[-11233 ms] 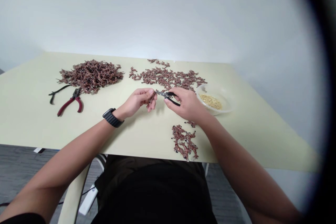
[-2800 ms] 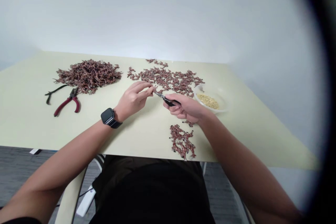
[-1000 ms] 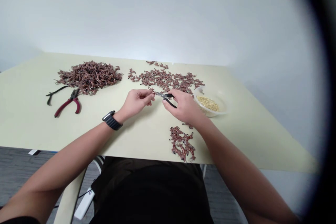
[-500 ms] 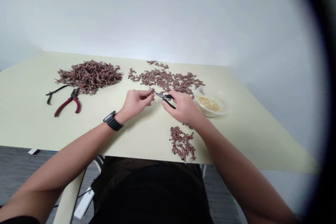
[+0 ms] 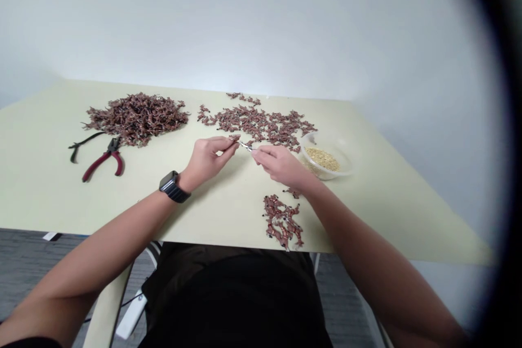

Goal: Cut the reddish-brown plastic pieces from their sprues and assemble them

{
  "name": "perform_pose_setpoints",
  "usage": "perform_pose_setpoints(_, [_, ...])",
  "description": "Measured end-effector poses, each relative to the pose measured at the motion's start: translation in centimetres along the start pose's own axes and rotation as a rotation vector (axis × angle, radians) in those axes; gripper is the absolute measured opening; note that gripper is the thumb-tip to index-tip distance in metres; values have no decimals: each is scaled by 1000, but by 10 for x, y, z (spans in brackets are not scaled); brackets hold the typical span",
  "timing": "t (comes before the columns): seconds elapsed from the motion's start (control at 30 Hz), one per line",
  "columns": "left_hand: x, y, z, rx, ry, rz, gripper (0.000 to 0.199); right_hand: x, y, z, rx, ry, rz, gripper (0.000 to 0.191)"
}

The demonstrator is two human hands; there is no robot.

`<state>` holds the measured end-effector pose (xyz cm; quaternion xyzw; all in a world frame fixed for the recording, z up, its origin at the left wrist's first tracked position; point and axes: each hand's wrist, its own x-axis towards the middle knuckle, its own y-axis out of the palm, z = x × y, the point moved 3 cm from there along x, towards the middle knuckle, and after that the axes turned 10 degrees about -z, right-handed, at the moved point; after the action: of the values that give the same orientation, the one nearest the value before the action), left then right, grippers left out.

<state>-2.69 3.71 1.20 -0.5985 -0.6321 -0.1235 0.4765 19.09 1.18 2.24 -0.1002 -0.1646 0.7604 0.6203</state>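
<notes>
Small reddish-brown branched piece (image 5: 234, 137) sits pinched between the closed fingers of the left hand (image 5: 210, 155), held above the middle of the cream bench (image 5: 228, 217). Slim steel-nosed pliers (image 5: 245, 145) poke from the right hand (image 5: 281, 166), whose fingers wrap them, the tip just beside the piece. Whether the tip grips it, I cannot tell.
</notes>
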Motion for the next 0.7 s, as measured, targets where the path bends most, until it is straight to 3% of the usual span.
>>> perform_pose_setpoints(0.1, [1, -2, 0, -4, 154, -64, 19, -2, 6, -4, 346, 304, 242, 47])
perform_pose_setpoints(0.2, [2, -3, -1, 17, 159, -76, 19, -1, 7, -5, 405, 349, 275, 48])
perform_pose_setpoints(0.27, [3, -5, -3, 31, 69, -63, 21, 1, 2, -4, 241, 191, 120, 45])
perform_pose_setpoints(0.37, [5, -6, -6, 21, -108, -9, 26, 2, -8, 2, -186, -177, -202, 36])
perform_pose_setpoints(0.43, [5, -5, -6, -18, -210, 40, 29, 1, -10, 4, -387, -358, -307, 29])
perform_pose_setpoints(0.57, [4, -2, -5, -126, -365, 125, 30, 0, -7, 1, -490, -530, -272, 24])
perform_pose_setpoints(0.7, [3, 0, -4, -176, -424, 169, 32, 0, -5, -1, -542, -514, -244, 28])
